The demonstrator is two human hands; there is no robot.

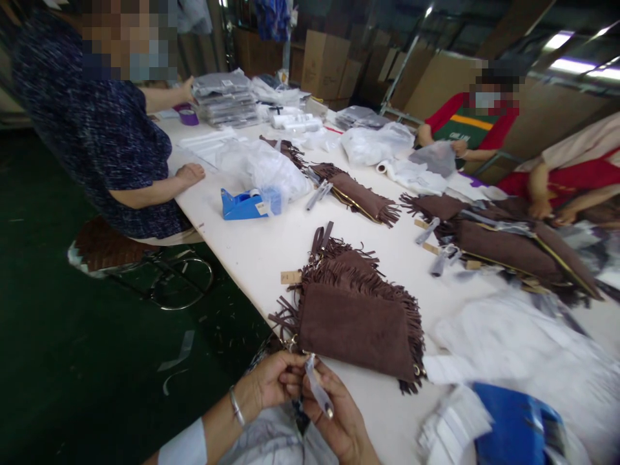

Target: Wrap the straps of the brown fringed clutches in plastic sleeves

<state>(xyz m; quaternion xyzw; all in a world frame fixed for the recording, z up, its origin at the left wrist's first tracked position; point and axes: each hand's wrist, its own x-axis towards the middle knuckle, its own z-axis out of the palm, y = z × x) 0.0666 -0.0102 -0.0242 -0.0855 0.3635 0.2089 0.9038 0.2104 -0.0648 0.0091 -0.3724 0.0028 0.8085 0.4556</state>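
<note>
A brown fringed suede bag (356, 329) lies on the table right in front of me, its metal rings at the lower corners. Just off its near edge, my left hand (277, 382) pinches the upper end of a small plastic-wrapped piece (317, 387). My right hand (336, 410) has its fingers closed around the same piece, which hangs down over them. What is inside the clear wrap is too small to make out. A tan paper tag (290, 278) sticks out at the bag's left side, beside a strap loop (321, 239).
A blue tape dispenser (249, 203) stands near the table's left edge; another blue object (518, 423) sits at lower right beside white sheets. More brown bags (513, 248) lie to the right. A co-worker (97, 129) sits at left, others across and at right.
</note>
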